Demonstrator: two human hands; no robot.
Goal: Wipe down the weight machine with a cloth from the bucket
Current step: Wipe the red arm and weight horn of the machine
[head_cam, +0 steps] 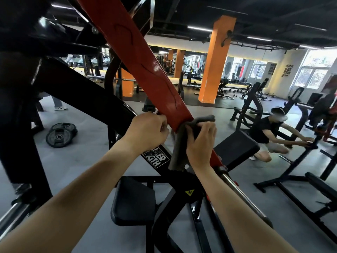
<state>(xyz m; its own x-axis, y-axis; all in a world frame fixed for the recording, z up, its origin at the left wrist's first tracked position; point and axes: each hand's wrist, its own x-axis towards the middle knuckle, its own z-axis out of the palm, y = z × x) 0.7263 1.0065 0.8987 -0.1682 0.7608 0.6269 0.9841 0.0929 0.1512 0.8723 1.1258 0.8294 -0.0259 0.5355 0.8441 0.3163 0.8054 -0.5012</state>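
Note:
A red slanted arm (144, 57) of the black weight machine (76, 84) runs from the top left down to the centre. A grey cloth (179, 143) is wrapped round the arm's lower part and hangs down below it. My right hand (200, 141) grips the cloth against the red arm. My left hand (147, 130) sits just left of the arm with its fingers curled at the arm's edge; whether it holds the arm or a corner of the cloth is unclear. No bucket is in view.
A black seat pad (133, 199) lies below my arms and another pad (237, 148) sits to the right. Weight plates (60, 134) lie on the grey floor at left. A person (268, 132) crouches at a rack on the right. Orange pillars (215, 61) stand behind.

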